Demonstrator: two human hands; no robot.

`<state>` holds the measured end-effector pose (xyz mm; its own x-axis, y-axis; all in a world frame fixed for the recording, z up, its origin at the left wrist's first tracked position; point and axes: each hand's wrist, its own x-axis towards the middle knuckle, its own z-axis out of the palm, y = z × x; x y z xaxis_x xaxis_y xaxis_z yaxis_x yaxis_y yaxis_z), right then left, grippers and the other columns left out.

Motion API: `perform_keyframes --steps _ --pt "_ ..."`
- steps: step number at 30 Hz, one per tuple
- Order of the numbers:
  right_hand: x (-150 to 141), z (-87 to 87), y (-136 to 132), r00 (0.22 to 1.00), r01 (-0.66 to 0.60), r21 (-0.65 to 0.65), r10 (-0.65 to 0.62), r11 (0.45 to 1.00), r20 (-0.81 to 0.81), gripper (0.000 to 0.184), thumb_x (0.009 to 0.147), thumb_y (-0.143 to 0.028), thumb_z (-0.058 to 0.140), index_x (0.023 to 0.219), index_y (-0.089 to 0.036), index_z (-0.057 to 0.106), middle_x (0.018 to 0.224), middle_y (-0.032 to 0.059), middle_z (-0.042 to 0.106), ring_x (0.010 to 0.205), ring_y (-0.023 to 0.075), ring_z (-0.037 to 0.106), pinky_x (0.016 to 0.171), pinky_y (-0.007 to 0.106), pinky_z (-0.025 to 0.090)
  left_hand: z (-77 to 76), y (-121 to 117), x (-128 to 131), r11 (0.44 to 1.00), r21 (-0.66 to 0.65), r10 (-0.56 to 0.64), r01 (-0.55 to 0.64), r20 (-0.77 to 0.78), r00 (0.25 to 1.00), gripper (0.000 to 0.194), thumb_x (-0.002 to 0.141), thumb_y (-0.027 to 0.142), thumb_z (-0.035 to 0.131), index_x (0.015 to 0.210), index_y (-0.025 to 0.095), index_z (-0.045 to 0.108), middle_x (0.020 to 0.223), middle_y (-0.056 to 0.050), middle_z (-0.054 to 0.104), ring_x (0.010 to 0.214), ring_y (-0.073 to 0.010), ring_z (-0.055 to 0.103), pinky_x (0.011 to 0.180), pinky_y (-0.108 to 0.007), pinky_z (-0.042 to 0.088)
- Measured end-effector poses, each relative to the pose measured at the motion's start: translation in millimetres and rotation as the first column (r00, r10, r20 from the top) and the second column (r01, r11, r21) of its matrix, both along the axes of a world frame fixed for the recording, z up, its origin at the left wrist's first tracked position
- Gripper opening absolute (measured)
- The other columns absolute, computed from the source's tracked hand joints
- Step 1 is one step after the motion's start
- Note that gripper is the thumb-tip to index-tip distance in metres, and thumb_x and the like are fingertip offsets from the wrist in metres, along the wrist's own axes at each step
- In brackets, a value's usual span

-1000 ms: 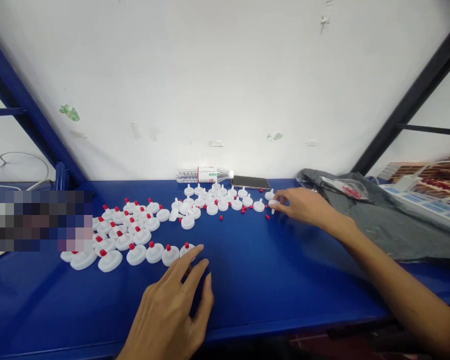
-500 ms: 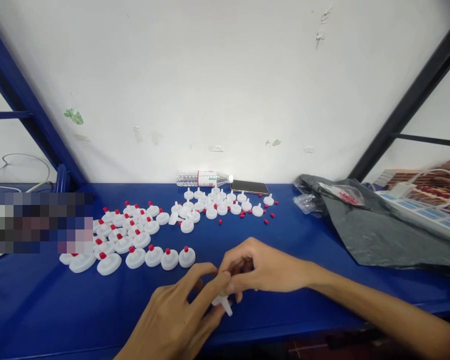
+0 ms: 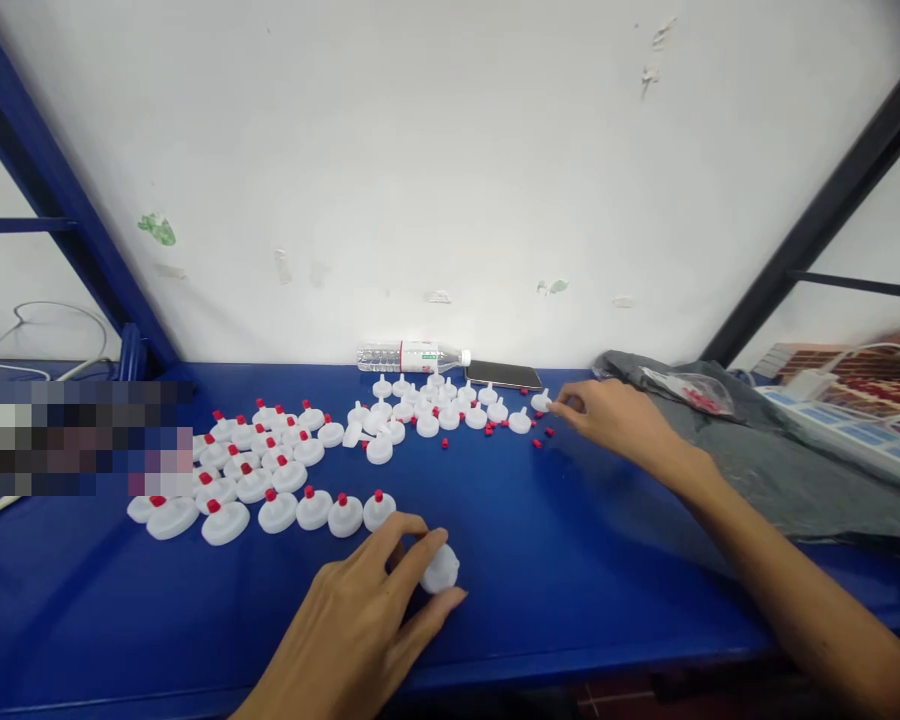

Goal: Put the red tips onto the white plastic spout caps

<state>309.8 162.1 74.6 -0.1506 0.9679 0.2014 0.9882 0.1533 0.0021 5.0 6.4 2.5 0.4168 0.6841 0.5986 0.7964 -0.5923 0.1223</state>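
My left hand [image 3: 360, 610], low in the middle, has its thumb and fingers around the rim of a white plastic nozzle cap [image 3: 441, 570], turned so that its round face shows; its spout is hidden. My right hand [image 3: 615, 420] reaches to the back right, its fingertips pinched at the edge of another white nozzle cap [image 3: 541, 400] whose spout points up. Several bare nozzle caps [image 3: 427, 424] stand in a cluster at the back middle. On the left are rows of nozzle caps with red tips [image 3: 345, 516]. Small red tips [image 3: 489, 430] lie scattered near my right hand.
Along the wall lie a clear water bottle [image 3: 412, 357] and a dark phone [image 3: 504, 375]. A grey plastic bag [image 3: 765, 490] covers the right side, with a small bag of red pieces [image 3: 701, 397] on it and a power strip [image 3: 855, 425] behind. Blue posts [image 3: 75, 190] rise at the left.
My right hand has left the nozzle cap in my left hand and moved to the back right, onto another cap. The cap in my left hand has turned, round face showing.
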Motion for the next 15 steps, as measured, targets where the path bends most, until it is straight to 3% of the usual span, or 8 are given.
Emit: perform_keyframes --steps 3,6,11,13,15 --pt "0 -9.2 2 0.999 -0.033 -0.068 0.032 0.997 -0.009 0.026 0.093 -0.046 0.063 0.093 -0.025 0.079 0.085 0.0075 0.078 0.080 0.0253 0.072 0.059 0.029 0.039 -2.7 3 -2 1.000 0.004 -0.002 0.002 0.022 1.000 0.037 0.107 0.042 0.039 0.123 0.020 0.064 0.110 -0.009 0.071 0.080 -0.0166 0.077 0.059 -0.026 0.062" --pt "-3 -15.6 2 0.999 -0.053 -0.102 0.051 0.993 -0.017 0.016 0.092 -0.032 0.066 0.086 -0.025 0.079 0.082 0.0065 0.078 0.082 0.0246 0.072 0.061 0.029 0.040 -3.2 4 -3 1.000 0.013 -0.006 0.006 0.032 0.999 0.038 0.107 0.043 0.038 0.122 0.020 0.065 0.109 -0.008 0.072 0.084 -0.0169 0.078 0.060 -0.025 0.062" --pt "-4 -11.5 2 0.991 -0.111 -0.082 0.105 0.990 -0.080 0.015 0.091 -0.022 0.063 0.084 -0.022 0.077 0.087 0.0078 0.079 0.084 0.0247 0.073 0.065 0.029 0.045 -4.8 1 -4 0.999 -0.037 0.033 -0.032 0.027 0.999 0.039 0.107 0.045 0.039 0.133 0.022 0.057 0.107 -0.006 0.074 0.083 -0.0178 0.077 0.063 -0.027 0.062" --pt "-7 -4.0 -3 0.968 -0.183 -0.064 0.169 0.981 -0.188 0.016 0.094 -0.027 0.061 0.088 -0.022 0.076 0.091 0.0063 0.079 0.085 0.0225 0.073 0.070 0.029 0.050 -5.1 1 -4 0.997 -0.068 0.049 -0.047 0.023 0.999 0.043 0.106 0.047 0.041 0.142 0.025 0.049 0.099 -0.003 0.075 0.077 -0.0176 0.076 0.059 -0.027 0.061" --pt "-16 3.9 -13 0.877 -0.295 -0.026 0.259 0.955 -0.405 0.017 0.095 -0.033 0.063 0.097 -0.022 0.076 0.094 0.0052 0.080 0.086 0.0212 0.074 0.075 0.029 0.053 -5.2 1 -3 0.994 -0.092 0.053 -0.050 0.031 0.998 0.049 0.106 0.048 0.041 0.149 0.026 0.040 0.092 -0.001 0.075 0.071 -0.0169 0.074 0.055 -0.026 0.059"
